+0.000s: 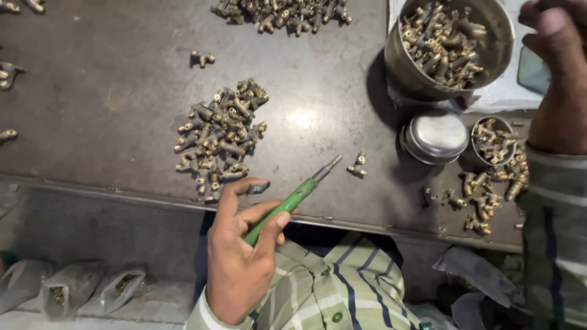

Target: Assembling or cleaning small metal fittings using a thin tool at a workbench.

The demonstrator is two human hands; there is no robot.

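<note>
Left hand [241, 256] gripping green screwdriver [287, 203] just beside brass pile [219, 137] — right hand [559, 73] loosely curled, contents unclear — careless swing could scatter fittings.

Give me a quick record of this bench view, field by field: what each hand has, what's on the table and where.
Left hand: grips a green-handled tool, metal tip pointing up and right
Right hand: raised at the right edge, fingers curled; contents hidden
Middle of table: pile of small brass fittings
Top right: large steel bowl full of fittings
Below the bowl: shut round steel tin, beside it a small steel cup of fittings
Near tool tip: loose pair of fittings
</note>
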